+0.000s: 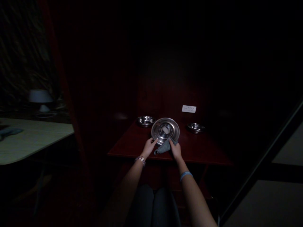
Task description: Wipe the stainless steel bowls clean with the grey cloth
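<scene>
A shiny round metal basin [174,128] is tilted up above the desk, with a pale label-like patch at its centre. My left hand [149,147] grips its lower left rim, thumb on the near face. At the lower right rim, my right hand [175,149] is closed on a grey-green cloth [163,147], pressing it against the basin. The fingers behind the basin are hidden. One loose end of the cloth hangs below the rim toward the left hand.
On the dark red desk [132,145] stand a metal bowl [145,121] at back left and another metal bowl [196,127] at right. A white socket panel [188,109] is on the back wall. Leftward are a pale table [47,134] and a white lamp [40,96].
</scene>
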`<state>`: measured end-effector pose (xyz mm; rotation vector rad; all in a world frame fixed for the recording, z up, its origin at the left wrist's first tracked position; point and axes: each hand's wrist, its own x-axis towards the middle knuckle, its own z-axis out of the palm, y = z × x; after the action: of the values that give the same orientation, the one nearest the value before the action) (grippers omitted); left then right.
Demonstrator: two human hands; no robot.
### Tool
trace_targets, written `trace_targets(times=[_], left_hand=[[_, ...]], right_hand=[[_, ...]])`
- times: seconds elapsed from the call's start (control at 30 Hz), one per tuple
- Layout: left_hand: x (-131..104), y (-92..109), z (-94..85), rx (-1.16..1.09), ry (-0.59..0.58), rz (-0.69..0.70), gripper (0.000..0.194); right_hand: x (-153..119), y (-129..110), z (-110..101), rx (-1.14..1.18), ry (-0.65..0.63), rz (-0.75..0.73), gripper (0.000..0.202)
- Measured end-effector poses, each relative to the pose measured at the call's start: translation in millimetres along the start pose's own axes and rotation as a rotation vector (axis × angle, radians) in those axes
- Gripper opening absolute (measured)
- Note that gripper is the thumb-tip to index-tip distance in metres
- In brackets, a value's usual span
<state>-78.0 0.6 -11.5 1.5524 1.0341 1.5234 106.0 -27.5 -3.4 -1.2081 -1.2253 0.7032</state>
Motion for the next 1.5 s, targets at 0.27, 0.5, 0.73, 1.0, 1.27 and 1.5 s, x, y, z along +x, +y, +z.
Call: trace_targets(times=[0.27, 0.5, 0.73, 1.0, 1.27, 1.5], left_hand=[[0, -1, -0.8, 0.008, -0.008, 0.013, 0.043], [1, -4, 0.0, -0.02, -0.009, -0.01, 0.047], [-5, 12, -2.9, -0.022, 0.117, 0.003, 0.047], [-6, 19, -1.1, -0.086, 0.092, 0.05, 0.045], [-4, 1, 4.8, -0.054, 0.039, 0.049, 0.062], [-2, 0, 3.2, 0.06, -0.025, -0.076, 0.047]], right_hand=[[-3, -4, -1, 0.047, 0.01, -0.006, 0.047], [-2, -2, -1, 0.003, 0.008, 0.0, 0.047], [-1, 3, 0, -0.045, 0.004, -0.016, 0.044], [0, 7, 1, 0.003, 0.015, -0.046, 0.046], [-1, 4, 2, 0.064, 0.003, -0.008, 0.049], [-2, 2, 0, 0.06, -0.003, -0.032, 0.048]])
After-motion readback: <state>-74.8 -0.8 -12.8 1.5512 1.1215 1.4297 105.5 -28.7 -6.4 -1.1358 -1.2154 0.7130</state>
